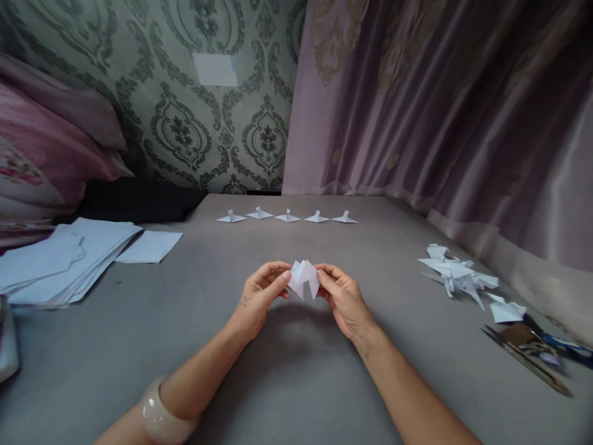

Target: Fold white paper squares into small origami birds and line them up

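Between my two hands, raised a little over the grey table, is a small piece of folded white paper [303,277] with pointed flaps hanging down. My left hand [262,293] pinches its left edge between thumb and fingers. On the opposite edge, my right hand [343,296] grips it the same way. Beyond the hands stands a row of several small folded paper figures [288,216], each with a flat pointed base and an upright part in the middle.
White paper sheets [102,247] lie stacked at the left, with a smaller sheet [151,246] beside them. Folded paper pieces [456,272] are heaped at the right, near scissors [523,358] and other small items. A purple curtain [370,93] borders the grey table [208,371].
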The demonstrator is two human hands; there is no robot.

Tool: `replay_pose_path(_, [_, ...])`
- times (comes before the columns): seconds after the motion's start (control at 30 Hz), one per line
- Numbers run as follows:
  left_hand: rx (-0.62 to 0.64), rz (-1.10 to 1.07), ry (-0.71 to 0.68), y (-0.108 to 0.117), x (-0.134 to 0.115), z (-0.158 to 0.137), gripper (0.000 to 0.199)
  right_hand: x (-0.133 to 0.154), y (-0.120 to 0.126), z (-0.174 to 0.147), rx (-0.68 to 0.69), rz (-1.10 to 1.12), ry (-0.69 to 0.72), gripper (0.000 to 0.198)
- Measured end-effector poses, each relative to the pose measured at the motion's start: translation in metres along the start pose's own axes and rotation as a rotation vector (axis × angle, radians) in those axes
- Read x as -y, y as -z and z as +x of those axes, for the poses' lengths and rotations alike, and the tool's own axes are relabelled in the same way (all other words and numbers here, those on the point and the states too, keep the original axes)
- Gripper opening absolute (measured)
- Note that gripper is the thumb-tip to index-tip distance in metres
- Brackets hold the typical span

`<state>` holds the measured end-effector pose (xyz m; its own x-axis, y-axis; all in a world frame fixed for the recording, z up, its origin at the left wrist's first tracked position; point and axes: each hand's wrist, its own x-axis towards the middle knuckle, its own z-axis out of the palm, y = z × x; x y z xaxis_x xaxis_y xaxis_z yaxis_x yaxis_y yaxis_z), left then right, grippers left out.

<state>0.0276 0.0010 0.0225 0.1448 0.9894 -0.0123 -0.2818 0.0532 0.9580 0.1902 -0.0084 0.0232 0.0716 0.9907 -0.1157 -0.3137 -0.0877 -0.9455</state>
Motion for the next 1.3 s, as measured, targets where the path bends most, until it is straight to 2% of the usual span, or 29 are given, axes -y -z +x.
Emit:
replay_pose_path(0.2, [-0.048,0.137,-0.050,0.000,0.001,0.000,0.026,0.000,0.001,0.001,-0.003,-0.037,0.017,0.033])
replay_pose_path(0.53, [0.050,0.054,-0.015,0.001,0.006,0.001,0.027,-0.003,-0.001,-0.002,0.041,-0.189,0.096,0.029])
replay_pose_path(0.7, [0.064,0.056,0.038,-0.001,0.001,0.000,0.030,-0.006,0.000,-0.002,0.029,-0.339,0.232,0.022])
replay_pose_path(0.93, [0.083,0.102,0.163,-0.001,0.000,-0.001,0.032,-0.006,-0.007,-0.009,0.019,-0.576,0.339,0.013])
replay_pose_path(1.13, [0.078,0.092,0.144,0.004,0.006,0.002,0.032,-0.005,-0.008,-0.013,0.046,-0.697,0.526,0.016])
replay_pose_path(1.3, [0.080,0.112,0.170,0.004,0.004,0.001,0.030,-0.003,-0.006,-0.012,0.050,-0.678,0.432,0.012])
